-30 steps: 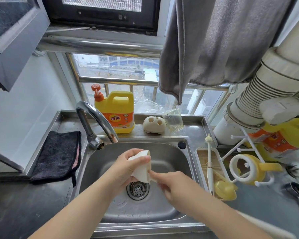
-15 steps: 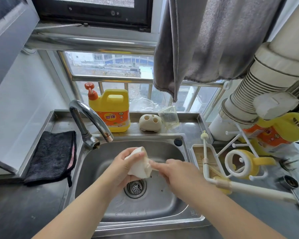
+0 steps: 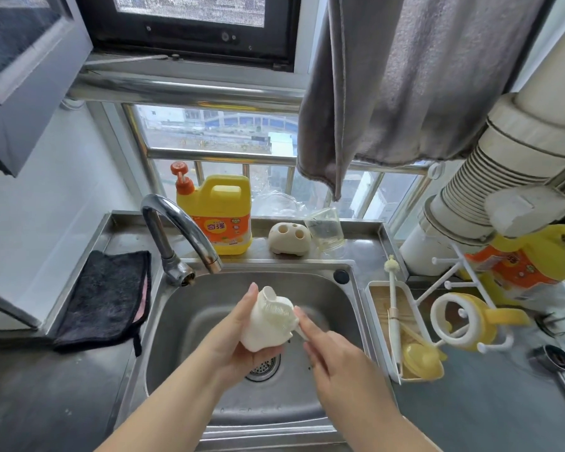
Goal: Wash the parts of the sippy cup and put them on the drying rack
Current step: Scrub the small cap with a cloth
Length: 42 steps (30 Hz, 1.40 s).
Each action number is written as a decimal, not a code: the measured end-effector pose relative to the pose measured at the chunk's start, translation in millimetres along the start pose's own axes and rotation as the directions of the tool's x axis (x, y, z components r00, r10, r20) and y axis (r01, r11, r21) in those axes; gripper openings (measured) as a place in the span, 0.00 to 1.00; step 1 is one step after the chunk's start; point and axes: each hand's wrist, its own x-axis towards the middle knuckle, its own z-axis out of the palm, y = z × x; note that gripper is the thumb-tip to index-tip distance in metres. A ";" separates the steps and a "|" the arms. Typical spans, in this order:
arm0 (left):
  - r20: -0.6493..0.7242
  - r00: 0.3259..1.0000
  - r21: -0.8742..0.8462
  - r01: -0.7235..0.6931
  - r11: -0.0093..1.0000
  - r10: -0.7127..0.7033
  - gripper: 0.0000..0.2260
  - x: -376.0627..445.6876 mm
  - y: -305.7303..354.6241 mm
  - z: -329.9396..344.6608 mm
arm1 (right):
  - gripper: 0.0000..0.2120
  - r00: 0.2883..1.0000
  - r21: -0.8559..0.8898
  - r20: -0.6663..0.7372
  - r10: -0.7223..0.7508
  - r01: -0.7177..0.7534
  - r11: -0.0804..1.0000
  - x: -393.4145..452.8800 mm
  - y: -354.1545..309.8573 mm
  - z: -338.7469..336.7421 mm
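home kitchen | steel sink with tap, dish soap jug on the ledge, drying rack sat on worktop

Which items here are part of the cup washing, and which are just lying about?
In use: white cup part, left hand, right hand, sink, drying rack, yellow cup.
Idle: detergent jug, black cloth, glass, grey towel.

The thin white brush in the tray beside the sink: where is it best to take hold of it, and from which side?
Grip the thin white brush on its bare shaft, just above the middle, coming from above with the fingers across it. It lies lengthwise in the tray, bristle head propped over the far rim, its near end low beside the yellow lid, where room looks tight.
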 end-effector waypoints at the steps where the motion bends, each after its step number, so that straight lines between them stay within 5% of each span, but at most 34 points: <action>1: 0.015 1.000 0.000 -0.012 1.000 0.012 0.21 -1.2 0.5 -1.1 | 0.25 1.000 -0.017 0.008 0.003 -0.003 1.000 -0.9 -1.0 -1.4; 8: 0.030 0.992 0.213 -0.126 0.969 0.122 0.25 -6.6 -0.4 -6.9 | 0.22 1.000 -0.051 -0.007 0.007 -0.007 0.999 -0.9 -3.1 -1.2; 12: 0.101 0.990 0.135 -0.115 0.984 0.102 0.18 -10.1 2.6 -9.7 | 0.25 1.000 -0.086 0.006 0.020 -0.019 0.996 0.2 -3.1 -1.6; 23: 0.129 0.987 0.364 -0.135 0.922 0.094 0.15 -4.5 16.5 -20.9 | 0.25 0.998 -0.210 -0.009 0.061 -0.061 0.976 10.2 3.1 -7.6; 30: 0.102 0.954 0.420 -0.297 0.857 0.281 0.08 2.2 8.1 -15.0 | 0.47 0.997 -0.362 -0.064 0.051 -0.071 0.930 3.5 3.0 12.2; 33: 0.070 0.922 0.416 -0.374 0.829 0.381 0.09 3.6 8.8 -14.5 | 0.43 0.998 -0.361 0.016 0.054 -0.045 0.932 -0.4 -4.1 10.6; 39: 0.154 0.901 0.498 -0.426 0.755 0.406 0.09 2.4 -4.3 -10.7 | 0.29 0.988 -0.003 -0.096 0.124 -0.125 0.992 28.1 16.5 5.8; 42: 0.127 0.886 0.449 -0.452 0.771 0.446 0.10 2.9 5.1 -11.1 | 0.30 0.999 -0.050 -0.023 0.043 -0.044 0.998 22.7 11.1 6.3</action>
